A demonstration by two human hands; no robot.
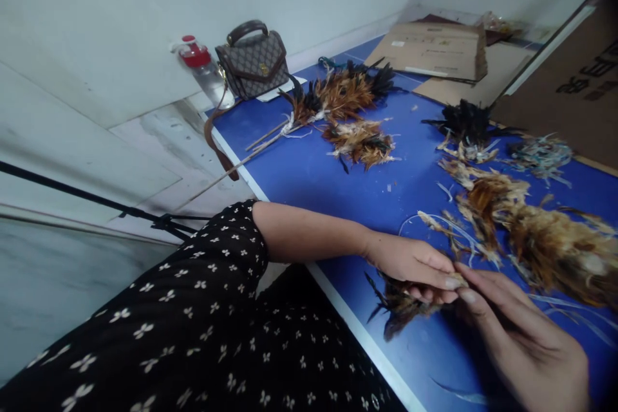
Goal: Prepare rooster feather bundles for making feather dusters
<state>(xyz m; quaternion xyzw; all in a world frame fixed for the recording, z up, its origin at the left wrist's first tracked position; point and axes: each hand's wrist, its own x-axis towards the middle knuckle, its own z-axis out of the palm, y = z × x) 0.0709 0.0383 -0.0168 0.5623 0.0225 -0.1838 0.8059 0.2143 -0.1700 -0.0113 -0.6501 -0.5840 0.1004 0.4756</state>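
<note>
My left hand is closed around a small bunch of dark brown feathers, low over the front of the blue table. The feather tips stick out to the left below the palm. My right hand meets it fingertip to fingertip, thumb and forefinger pinched at the pale quill end of the bunch; the exact grip is partly hidden. Just beyond both hands lie loose white string and a long pile of brown and cream feathers.
Finished-looking feather bundles on sticks and a loose feather cluster lie farther back. Black feathers and a string tangle are at right. A handbag, water bottle and flattened cardboard stand behind.
</note>
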